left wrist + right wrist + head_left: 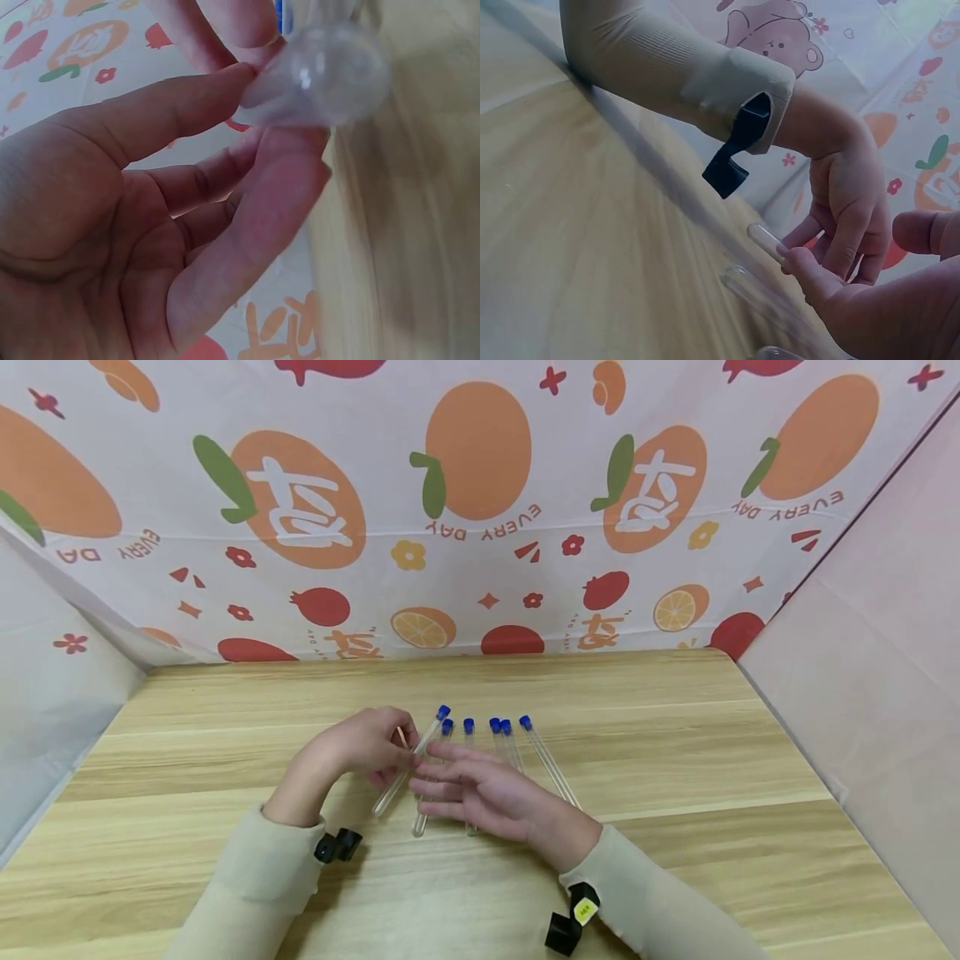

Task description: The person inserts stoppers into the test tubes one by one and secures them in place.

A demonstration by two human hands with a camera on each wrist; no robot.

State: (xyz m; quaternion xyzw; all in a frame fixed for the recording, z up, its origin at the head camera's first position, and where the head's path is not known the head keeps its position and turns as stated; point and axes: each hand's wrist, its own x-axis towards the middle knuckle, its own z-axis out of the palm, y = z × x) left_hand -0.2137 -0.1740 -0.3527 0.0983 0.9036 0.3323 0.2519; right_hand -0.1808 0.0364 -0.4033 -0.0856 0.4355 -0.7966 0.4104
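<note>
My left hand (360,745) pinches a clear test tube (387,797) with a blue cap (444,711). The tube slants, cap end away from me. In the left wrist view, the thumb and a finger grip the tube (330,79) close behind its rounded end. My right hand (487,792) reaches in from the right with its fingers straight and spread, fingertips beside the held tube; whether they touch it I cannot tell. Beneath the right hand lies another capped test tube (419,823). The right hand partly hides several more tubes, among them one whose blue cap (468,725) shows.
A capped test tube (552,766) lies slanted at the right end of the row. Two blue caps sit close together left of it. The wooden table (712,860) meets a fruit-print cloth (480,585) at the back. Black camera mounts (564,933) hang at both wrists.
</note>
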